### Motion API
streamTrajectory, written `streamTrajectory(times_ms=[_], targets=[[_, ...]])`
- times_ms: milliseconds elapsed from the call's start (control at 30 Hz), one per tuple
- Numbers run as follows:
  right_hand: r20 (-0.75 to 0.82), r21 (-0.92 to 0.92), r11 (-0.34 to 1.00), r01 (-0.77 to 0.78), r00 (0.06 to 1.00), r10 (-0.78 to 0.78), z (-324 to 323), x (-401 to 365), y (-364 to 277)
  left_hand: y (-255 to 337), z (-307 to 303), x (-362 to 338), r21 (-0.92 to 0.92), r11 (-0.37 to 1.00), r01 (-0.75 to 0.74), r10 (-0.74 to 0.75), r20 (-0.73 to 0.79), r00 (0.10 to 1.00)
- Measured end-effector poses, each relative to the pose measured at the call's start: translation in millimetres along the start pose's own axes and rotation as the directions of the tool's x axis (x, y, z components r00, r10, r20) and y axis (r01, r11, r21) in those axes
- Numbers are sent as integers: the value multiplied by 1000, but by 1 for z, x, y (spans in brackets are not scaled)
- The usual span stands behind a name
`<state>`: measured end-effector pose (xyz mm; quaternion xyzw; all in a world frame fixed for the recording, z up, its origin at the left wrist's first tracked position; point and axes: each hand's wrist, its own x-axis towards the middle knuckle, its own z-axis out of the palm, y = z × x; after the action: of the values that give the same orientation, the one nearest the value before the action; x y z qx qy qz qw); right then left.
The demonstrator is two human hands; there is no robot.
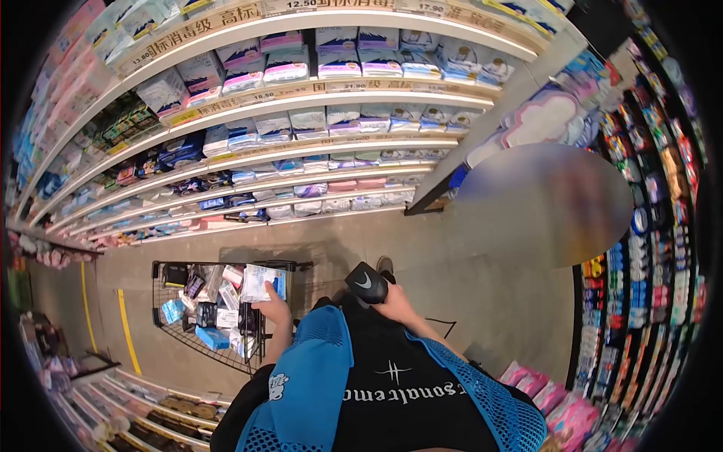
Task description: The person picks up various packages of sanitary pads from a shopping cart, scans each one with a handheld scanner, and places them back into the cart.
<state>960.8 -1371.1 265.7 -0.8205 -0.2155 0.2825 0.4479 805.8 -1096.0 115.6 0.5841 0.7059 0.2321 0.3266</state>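
Note:
My left hand [274, 309] is closed on a white and blue soft pack [261, 282], with the thumb lying on top of it. The pack is over the right end of a black wire shopping cart [157, 295]. Inside the cart lie several packaged goods, among them a light blue box [212, 337]. In front of my body, my right hand [392, 303] grips the right edge of a black item with a white swoosh [364, 283]. What kind of item this is I cannot make out, and part of those fingers is hidden behind it.
Long shelves [301, 143] of packaged goods stand ahead. Another stocked rack [633, 248] runs along the right, with a blurred patch beside it. Low shelves [143, 407] stand at lower left, and pink packs [568, 414] at lower right. Yellow lines [129, 331] mark the grey floor.

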Motion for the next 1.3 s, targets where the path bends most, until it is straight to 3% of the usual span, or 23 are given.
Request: streamTrajectory(times_ms=[200, 233, 267, 333, 367, 400, 433, 467, 500, 533, 567, 600, 667, 767, 867, 1000, 1100, 1233, 1300], targets=[[181, -19, 987, 157, 972, -151, -63, 67, 68, 49, -5, -39, 171, 976, 137, -129, -56, 990], [198, -90, 992, 88, 978, -69, -81, 76, 63, 55, -6, -45, 118, 978, 170, -155, -123, 980], [215, -49, 998, 32, 976, -20, -88, 89, 77, 47, -1, -43, -179, 981, 68, -99, -170, 981], [222, -121, 988, 94, 973, -65, -111, 113, 91, 44, 1, -40, -331, 943, -24, -51, -216, 975], [221, -130, 987, 93, 973, -62, -117, 128, 100, 62, -10, -46, -496, 863, -94, 52, -98, 994], [213, -130, 986, 108, 974, -78, -127, 139, 97, 101, -26, -66, -494, 869, -30, 23, -21, 1000], [160, -100, 987, 125, 981, -108, -135, 139, 86, 85, -17, -60, -625, 775, -87, 110, -2, 994], [103, -140, 971, 195, 978, -181, -140, 144, 85, 76, -9, -55, -783, 621, 22, 128, 128, 984], [126, -125, 971, 206, 974, -190, -144, 151, 87, 103, -18, -74, -851, 457, 259, 102, 339, 935], [140, -28, 972, 232, 964, -226, -151, 154, 76, 121, -24, -84, -796, 349, 495, 82, 552, 830], [225, 15, 974, 227, 948, -225, -157, 159, 72, 158, -28, -105, -770, 311, 557, 137, 617, 775], [138, 20, 967, 254, 957, -254, -157, 156, 59, 180, -26, -119, -753, 256, 606, 209, 655, 726], [112, 36, 961, 274, 955, -276, -156, 154, 49, 204, -17, -132, -718, 180, 673, 324, 689, 648], [92, 135, 977, 168, 979, -181, -139, 156, 61, 215, 2, -137, -528, 100, 843, 501, 759, 416], [43, 145, 989, 38, 998, -45, -131, 149, 52, 237, 15, -147, -443, 181, 878, 506, 807, 302], [-45, 305, 952, 38, 999, -25, -126, 147, 42, 251, 21, -152, -406, 201, 891, 412, 861, 299], [39, 499, 863, -78, 997, 67, -148, 145, 13, 255, 22, -154, -376, 277, 884, 468, 857, 218], [-178, 604, 746, 279, 960, -215, -163, 128, -48, 257, 34, -162, -486, 414, 770, 627, 765, 146], [-159, 630, 718, 295, 954, -253, -169, 117, -71, 273, 25, -176, -526, 484, 700, 657, 747, 107]])
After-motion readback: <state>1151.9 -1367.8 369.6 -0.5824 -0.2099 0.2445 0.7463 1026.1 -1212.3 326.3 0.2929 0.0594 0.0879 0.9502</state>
